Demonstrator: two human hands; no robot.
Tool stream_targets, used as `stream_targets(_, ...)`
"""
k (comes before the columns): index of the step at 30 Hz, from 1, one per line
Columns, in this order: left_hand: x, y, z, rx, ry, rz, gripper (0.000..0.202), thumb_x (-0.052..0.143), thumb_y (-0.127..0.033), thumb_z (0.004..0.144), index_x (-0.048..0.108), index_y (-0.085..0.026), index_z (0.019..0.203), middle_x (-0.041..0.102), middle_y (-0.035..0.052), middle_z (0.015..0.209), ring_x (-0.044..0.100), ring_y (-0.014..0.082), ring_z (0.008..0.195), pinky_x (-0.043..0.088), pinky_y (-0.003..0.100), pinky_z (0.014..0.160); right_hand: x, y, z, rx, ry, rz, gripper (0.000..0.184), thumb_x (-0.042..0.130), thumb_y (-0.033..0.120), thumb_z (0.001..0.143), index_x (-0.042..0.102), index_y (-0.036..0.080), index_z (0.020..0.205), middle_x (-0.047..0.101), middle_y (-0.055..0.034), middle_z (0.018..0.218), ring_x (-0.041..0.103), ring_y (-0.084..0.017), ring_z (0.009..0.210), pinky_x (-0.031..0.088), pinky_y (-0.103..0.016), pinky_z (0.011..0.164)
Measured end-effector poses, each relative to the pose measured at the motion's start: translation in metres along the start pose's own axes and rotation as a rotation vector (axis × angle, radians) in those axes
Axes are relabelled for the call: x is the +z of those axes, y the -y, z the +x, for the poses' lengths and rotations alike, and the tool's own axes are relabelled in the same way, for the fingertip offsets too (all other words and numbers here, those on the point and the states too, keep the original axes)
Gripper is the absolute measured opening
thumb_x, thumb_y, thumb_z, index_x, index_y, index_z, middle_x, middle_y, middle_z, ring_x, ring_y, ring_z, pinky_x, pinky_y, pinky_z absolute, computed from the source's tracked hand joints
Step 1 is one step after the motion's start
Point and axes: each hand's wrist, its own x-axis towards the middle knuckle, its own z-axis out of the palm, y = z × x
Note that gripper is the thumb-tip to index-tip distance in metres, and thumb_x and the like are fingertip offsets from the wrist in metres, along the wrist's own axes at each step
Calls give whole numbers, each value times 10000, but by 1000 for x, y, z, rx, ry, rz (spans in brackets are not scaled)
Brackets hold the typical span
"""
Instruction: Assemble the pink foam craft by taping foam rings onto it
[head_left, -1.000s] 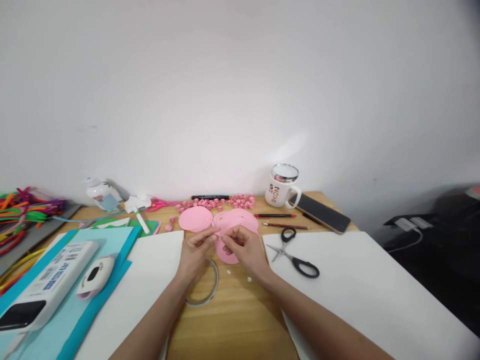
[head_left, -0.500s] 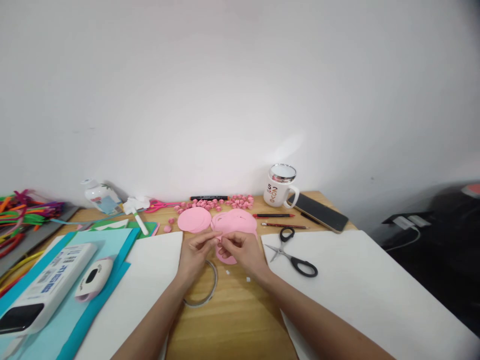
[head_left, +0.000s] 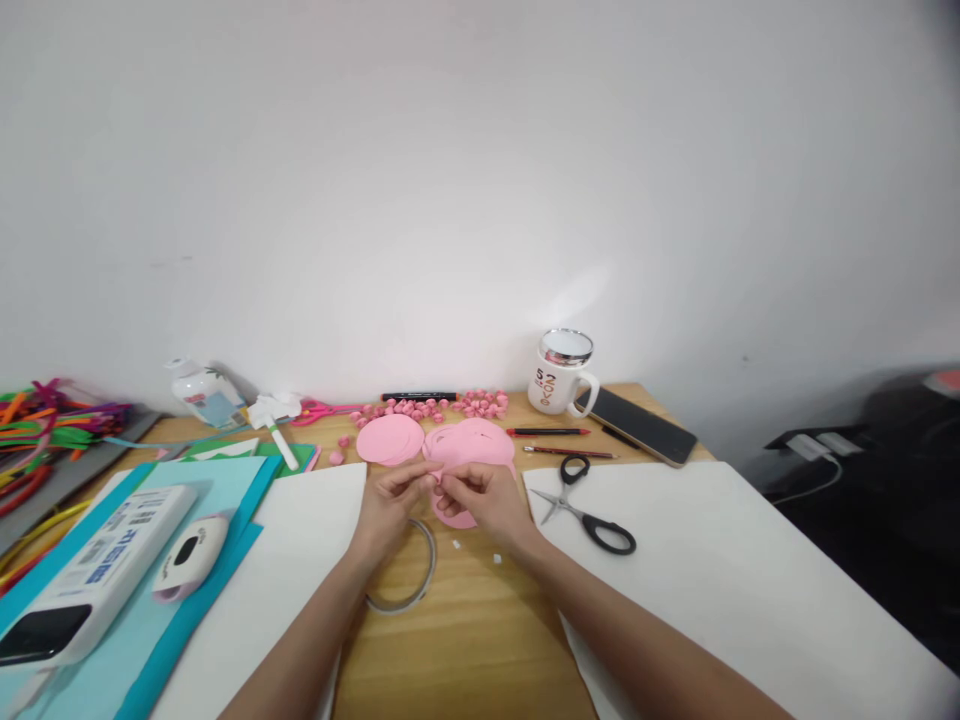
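Observation:
My left hand [head_left: 390,505] and my right hand [head_left: 484,500] meet over the middle of the wooden table [head_left: 457,640], fingertips pinched together on a pink paper strip [head_left: 437,478] that curls from a pink spiral-cut paper disc [head_left: 476,445]. Another pink paper circle [head_left: 390,438] lies just beyond my left hand. A roll of tape [head_left: 409,565] lies under my left wrist. Several small pink rolled paper roses [head_left: 442,405] sit in a row near the wall.
Black scissors [head_left: 589,510] lie on a white sheet [head_left: 720,570] at right. Behind stand a mug [head_left: 562,372], a phone [head_left: 641,425] and pencils [head_left: 551,432]. At left are blue paper [head_left: 225,490], a white device [head_left: 97,565], a tape dispenser [head_left: 187,553] and pipe cleaners [head_left: 45,420].
My fingertips have drawn closer together on the pink strip and shifted slightly. Everything else on the table stays put.

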Motion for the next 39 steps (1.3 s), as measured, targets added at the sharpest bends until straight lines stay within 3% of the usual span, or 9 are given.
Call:
stream_targets(8, -2, 9, 2, -57, 5, -146, 219, 731, -225, 579, 728, -151, 785, 695, 48, 720, 586, 148, 672, 458, 251, 663, 0, 2, -1, 3, 10, 23, 293, 627, 417, 681, 659, 127, 702, 637, -20, 576, 590, -116, 517, 514, -251, 564)
stream_targets(19, 1, 5, 0, -102, 5, -200, 221, 752, -216, 555, 732, -155, 767, 686, 42, 702, 572, 139, 661, 439, 251, 661, 1, 3, -2, 15, -22, 38, 268, 623, 399, 676, 619, 131, 668, 630, -16, 569, 590, -115, 511, 512, -248, 548)
stream_targets(29, -2, 5, 4, -190, -26, -484, 280, 783, -186, 524, 722, -137, 794, 693, 43, 719, 587, 108, 680, 445, 222, 716, 0, 2, 1, -24, -152, 0, 186, 581, 318, 681, 564, 141, 628, 625, -26, 585, 579, -115, 488, 502, -252, 520)
stream_targets(31, -3, 2, 5, -216, -46, -542, 284, 791, -182, 513, 719, -131, 783, 688, 36, 704, 585, 94, 660, 449, 202, 700, 1, 3, 0, -62, -80, -13, 160, 571, 298, 693, 555, 148, 641, 623, -25, 611, 582, -114, 518, 502, -249, 541)
stream_targets(35, -6, -1, 6, -251, 5, -630, 235, 768, -185, 564, 704, -132, 783, 677, 40, 707, 595, 103, 649, 463, 200, 652, 5, 6, -9, -163, 189, -91, 79, 573, 199, 677, 519, 175, 729, 643, -18, 752, 606, -118, 648, 484, -224, 590)
stream_targets(37, -7, -1, 6, -263, 30, -650, 204, 749, -180, 593, 698, -135, 785, 674, 44, 717, 598, 106, 643, 468, 201, 633, 7, 7, -13, -180, 293, -168, 68, 530, 189, 714, 510, 188, 779, 644, 4, 694, 609, -116, 627, 472, -215, 575)
stream_targets(39, -7, -1, 6, -278, 38, -654, 197, 742, -169, 603, 695, -130, 790, 674, 49, 721, 601, 108, 650, 470, 197, 635, 7, 7, -16, -212, 291, -285, 54, 502, 219, 755, 519, 196, 801, 624, 20, 611, 592, -112, 562, 457, -207, 535)
